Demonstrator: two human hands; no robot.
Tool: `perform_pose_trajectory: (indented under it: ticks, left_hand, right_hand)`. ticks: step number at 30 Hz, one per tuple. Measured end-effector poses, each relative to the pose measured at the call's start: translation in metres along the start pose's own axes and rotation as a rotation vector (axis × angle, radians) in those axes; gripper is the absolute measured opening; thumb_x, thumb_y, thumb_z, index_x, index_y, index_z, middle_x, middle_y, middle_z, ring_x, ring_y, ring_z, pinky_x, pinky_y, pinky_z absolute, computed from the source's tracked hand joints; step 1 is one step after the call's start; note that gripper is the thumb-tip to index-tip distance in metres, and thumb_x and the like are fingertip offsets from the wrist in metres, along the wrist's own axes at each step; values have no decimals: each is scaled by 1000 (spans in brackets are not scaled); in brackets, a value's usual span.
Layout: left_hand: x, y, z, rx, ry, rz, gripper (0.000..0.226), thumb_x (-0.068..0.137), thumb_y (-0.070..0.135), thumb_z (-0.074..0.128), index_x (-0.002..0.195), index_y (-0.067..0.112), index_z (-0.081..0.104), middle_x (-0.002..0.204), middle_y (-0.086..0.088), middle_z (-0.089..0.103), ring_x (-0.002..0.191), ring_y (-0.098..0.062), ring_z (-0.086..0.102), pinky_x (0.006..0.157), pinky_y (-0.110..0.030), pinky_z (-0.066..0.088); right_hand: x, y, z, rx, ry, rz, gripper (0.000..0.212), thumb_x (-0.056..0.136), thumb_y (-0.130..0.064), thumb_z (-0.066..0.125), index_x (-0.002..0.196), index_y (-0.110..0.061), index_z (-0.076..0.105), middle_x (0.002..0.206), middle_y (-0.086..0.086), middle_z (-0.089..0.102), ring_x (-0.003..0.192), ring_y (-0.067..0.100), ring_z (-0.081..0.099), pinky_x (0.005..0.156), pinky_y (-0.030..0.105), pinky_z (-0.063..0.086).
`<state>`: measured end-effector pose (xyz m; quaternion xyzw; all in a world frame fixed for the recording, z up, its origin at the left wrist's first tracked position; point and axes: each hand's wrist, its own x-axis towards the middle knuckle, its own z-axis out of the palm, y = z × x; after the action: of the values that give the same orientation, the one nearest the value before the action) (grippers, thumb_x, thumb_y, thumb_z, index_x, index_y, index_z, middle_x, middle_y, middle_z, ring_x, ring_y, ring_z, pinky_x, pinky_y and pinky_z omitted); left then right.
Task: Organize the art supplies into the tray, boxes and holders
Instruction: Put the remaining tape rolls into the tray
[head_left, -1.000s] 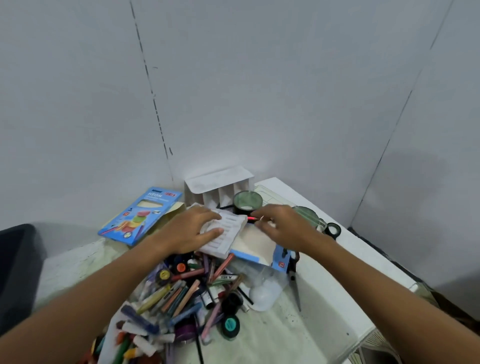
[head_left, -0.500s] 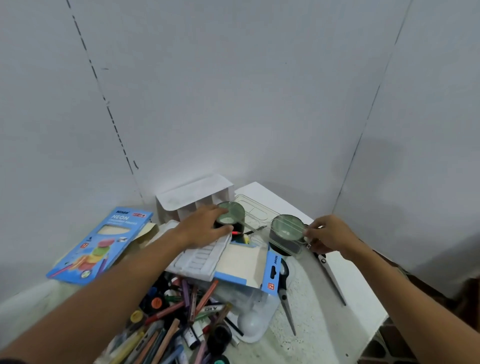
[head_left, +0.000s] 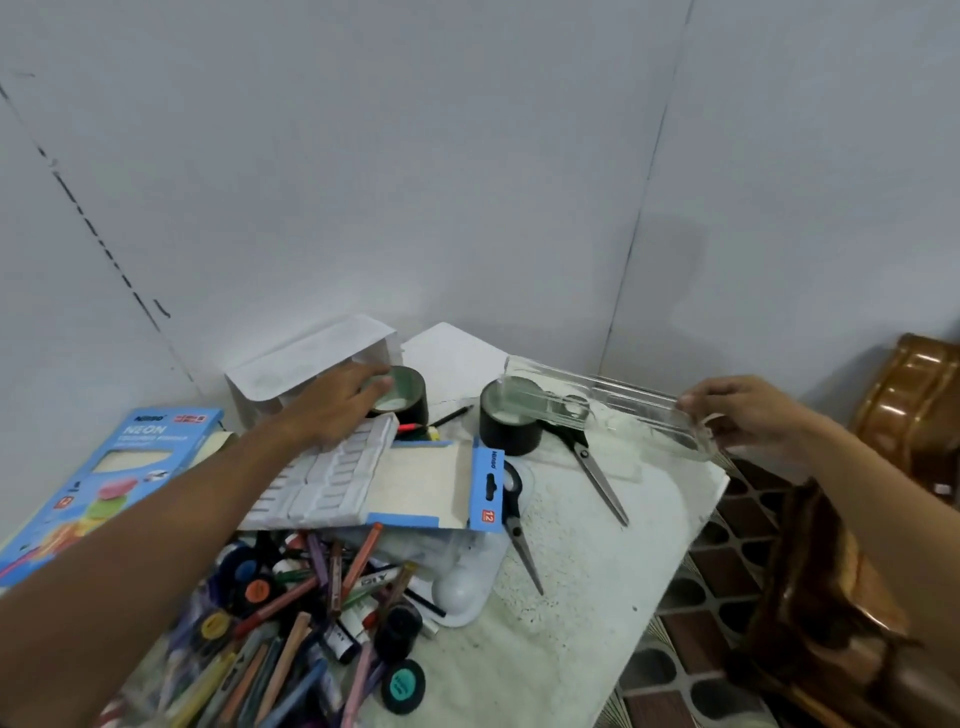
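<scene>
The right hand (head_left: 737, 415) grips one end of a clear plastic tray (head_left: 597, 402), holding it lifted and tilted above the bench (head_left: 587, 582); the tray's far end hangs over a black round holder (head_left: 511, 428). The left hand (head_left: 337, 402) reaches forward with fingers fairly straight, its fingertips resting on the rim of a second black holder (head_left: 408, 397), while the palm lies over a white ribbed insert (head_left: 322, 478). That insert lies on a blue box (head_left: 441, 486) marked 12. A white divided organizer (head_left: 311, 364) stands against the wall behind. Two pairs of scissors (head_left: 597, 473) lie on the bench, one near each holder. Another blue box (head_left: 104, 467) lies at left. A heap of crayons, pens and small paint pots (head_left: 291, 613) covers the near bench, beside a white palette (head_left: 462, 587).
</scene>
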<state>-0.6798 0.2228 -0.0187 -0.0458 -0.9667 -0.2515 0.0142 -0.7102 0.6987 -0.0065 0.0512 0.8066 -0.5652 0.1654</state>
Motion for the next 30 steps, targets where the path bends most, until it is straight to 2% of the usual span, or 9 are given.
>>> perform_pose_trajectory:
  ticks: [3,6,12,17,20,22,26,28,30]
  left_hand:
    - [0,4,0,12,13,20,39,104,32,40,133,12,57,129,-10,60,109,-18,52,92,-30,36]
    - [2,7,2,33,28,32,38,104,28,40,131,9,58,128,-13,61,112,-24,53,87,-28,33]
    - [8,5,4,78,7,45,38,104,30,41,131,11,60,127,-14,63,115,-30,55,91,-33,37]
    - [13,-2,6,173,-15,-17,46,101,41,44,136,14,56,136,-14,56,126,-31,49,103,-40,37]
    - [14,0,6,206,-23,-43,46,99,40,49,138,14,54,138,-14,55,128,-32,46,105,-42,36]
    - [15,1,6,211,-24,-57,47,98,41,50,138,15,53,138,-14,55,128,-32,46,105,-43,37]
    - [16,-2,5,202,-45,-72,50,95,43,55,139,18,52,138,-13,54,128,-32,47,104,-45,39]
    - [16,-4,4,199,-51,-74,51,94,43,57,138,19,51,139,-12,54,127,-31,46,104,-46,40]
    - [18,-5,4,194,-58,-89,52,93,43,58,139,21,50,140,-11,52,128,-30,44,104,-46,39]
  right_hand:
    - [-7,24,-26,-70,-52,87,11,89,-9,62,92,1,67,72,8,62,49,12,56,46,22,49]
    - [-12,43,-30,-155,-66,131,8,88,-9,64,88,-5,71,71,6,67,53,14,60,49,25,50]
    - [1,49,-11,-364,-23,52,8,88,-18,68,92,-13,73,83,5,70,72,23,58,62,31,53]
    - [14,37,9,-437,63,-78,13,89,-20,68,98,-14,76,83,5,70,59,13,49,47,21,43]
    - [24,34,21,-507,79,-80,16,90,-16,67,103,-10,76,49,-18,59,48,1,47,46,16,37]
    - [30,32,29,-566,64,-75,18,90,-10,64,105,-7,75,40,-22,51,44,-1,47,44,11,33]
    - [33,16,36,-637,-31,-20,27,85,-8,67,112,-12,71,72,-9,58,68,11,54,54,19,42]
    - [39,10,36,-681,-31,-30,31,82,-11,68,112,-16,71,94,-2,66,91,19,60,72,28,49]
    - [42,2,41,-655,27,-102,33,81,-12,68,113,-16,70,107,1,66,99,17,58,82,28,44]
